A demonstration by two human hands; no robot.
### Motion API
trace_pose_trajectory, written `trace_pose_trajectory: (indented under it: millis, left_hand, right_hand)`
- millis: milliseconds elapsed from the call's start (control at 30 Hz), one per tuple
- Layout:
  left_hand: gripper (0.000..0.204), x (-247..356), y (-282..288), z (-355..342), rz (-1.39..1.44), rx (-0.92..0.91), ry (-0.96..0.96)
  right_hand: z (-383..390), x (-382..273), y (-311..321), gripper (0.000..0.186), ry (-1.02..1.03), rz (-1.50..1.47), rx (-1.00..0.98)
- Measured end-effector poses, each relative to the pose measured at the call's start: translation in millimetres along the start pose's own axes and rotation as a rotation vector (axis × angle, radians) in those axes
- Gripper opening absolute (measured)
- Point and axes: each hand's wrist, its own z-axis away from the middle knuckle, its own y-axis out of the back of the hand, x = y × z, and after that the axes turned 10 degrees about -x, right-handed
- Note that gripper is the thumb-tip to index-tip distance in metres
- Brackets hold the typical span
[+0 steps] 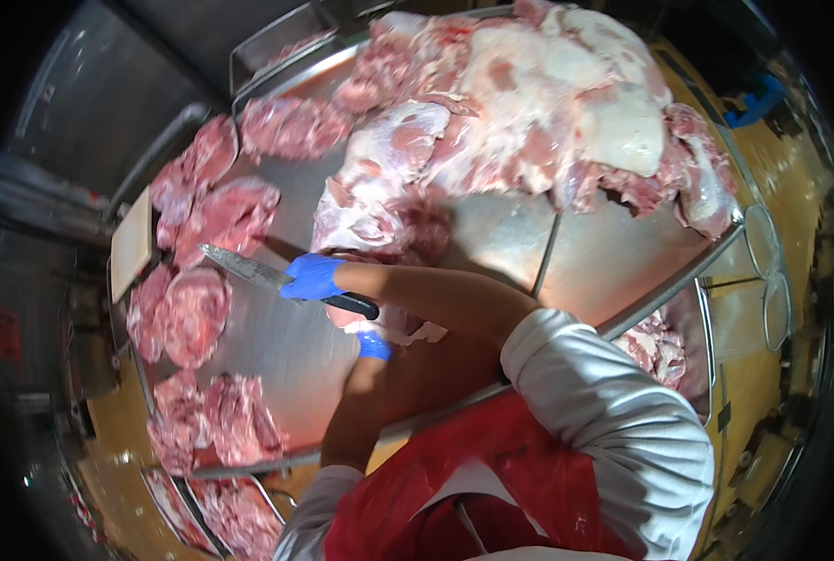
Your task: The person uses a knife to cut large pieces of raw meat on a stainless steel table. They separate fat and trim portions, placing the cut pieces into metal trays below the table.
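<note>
My right hand, in a blue glove, is closed round the black handle of a knife. Its long blade points left, raised over the steel table. Below it, my blue-gloved left hand is at the near edge of a piece of raw meat; its fingers are hidden, so I cannot tell whether they grip. My right forearm crosses in front of this meat and covers part of it. Just beyond lies a large pale, fatty cut of meat.
The steel table carries a big heap of fatty meat at the far side. Several red cuts line its left edge. A white board stands at the left. Trays of meat sit below the near-left edge and at the right.
</note>
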Motion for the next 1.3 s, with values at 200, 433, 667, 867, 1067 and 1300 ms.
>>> trace_pose_trajectory:
  millis: [200,433,667,867,1067,1300]
  left_hand:
    - [0.032,49.3,83.1,174.7,-0.126,0.12,0.408]
    - [0.049,204.0,125.4,105.6,-0.868,0.231,0.314]
    - [0.059,30.5,121.6,104.2,-1.373,0.655,0.021]
    - [0.053,85.8,87.5,118.1,-1.299,0.071,0.052]
    - [0.091,163.7,81.9,95.7,-1.715,0.389,0.195]
    - [0.107,186.0,61.0,-33.7,-1.836,0.395,0.707]
  right_hand:
    - [22.9,-67.7,-112.8,0.038,0.135,0.098,-0.111]
    - [145.6,32.8,-101.5,0.029,-0.316,-0.604,0.294]
    - [167.2,76.1,-115.7,0.032,-0.323,-0.976,0.635]
    - [157.3,99.4,-87.5,0.033,-0.274,-0.372,1.01]
    - [180.2,126.8,-87.4,0.032,-0.119,-0.445,1.058]
    - [206.5,124.5,-83.7,0.036,-0.226,-0.697,0.966]
